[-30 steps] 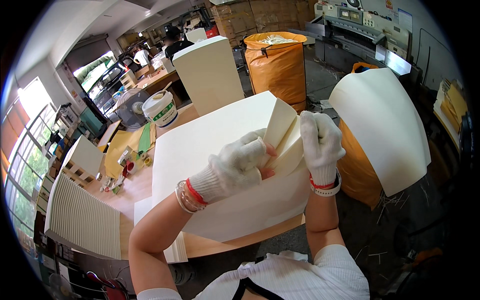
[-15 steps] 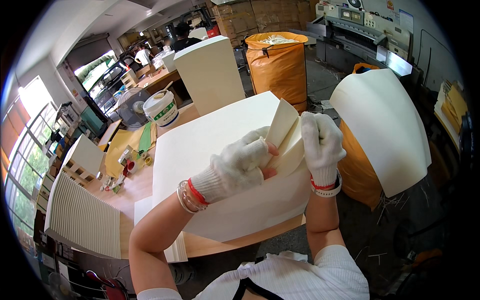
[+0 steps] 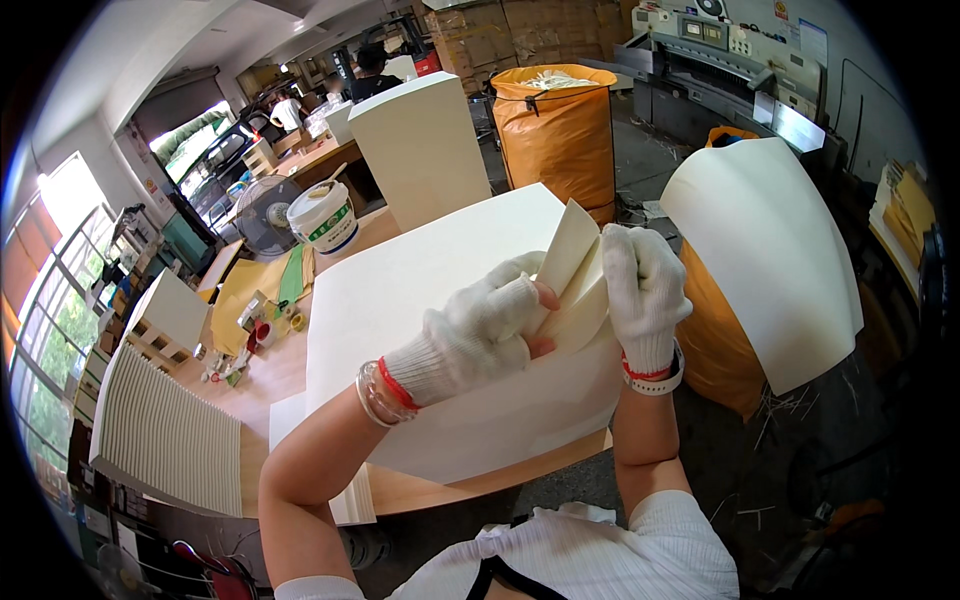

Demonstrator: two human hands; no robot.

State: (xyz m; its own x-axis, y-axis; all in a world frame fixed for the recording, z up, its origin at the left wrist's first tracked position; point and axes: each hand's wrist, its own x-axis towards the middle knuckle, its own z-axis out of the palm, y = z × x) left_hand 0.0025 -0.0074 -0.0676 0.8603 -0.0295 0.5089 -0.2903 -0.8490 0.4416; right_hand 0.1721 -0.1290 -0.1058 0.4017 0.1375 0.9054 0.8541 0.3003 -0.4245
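Note:
A big stack of white paper sheets [image 3: 420, 270] lies across the table before me. At its right end, some sheets are bent up into a curled flap [image 3: 568, 248]. My left hand [image 3: 470, 335], in a white knit glove with bare fingertips showing, grips the curled sheets between thumb and fingers. Close to its right, my right hand [image 3: 645, 285], gloved too, is closed in a fist at the sheets' right edge. Its fingers hide how much paper is in its hold.
A white bucket [image 3: 322, 218] and a tall paper stack [image 3: 420, 150] stand beyond. Left are a ridged stack of paper [image 3: 165, 435] and yellow scraps [image 3: 240, 300]. An orange bag [image 3: 555, 140] stands behind; another orange bag [image 3: 715, 350] bears white sheets [image 3: 765, 250]. A cutting machine [image 3: 720, 60] stands far right.
The curled flap and my left hand have shifted very slightly to the right. My right hand stays in place.

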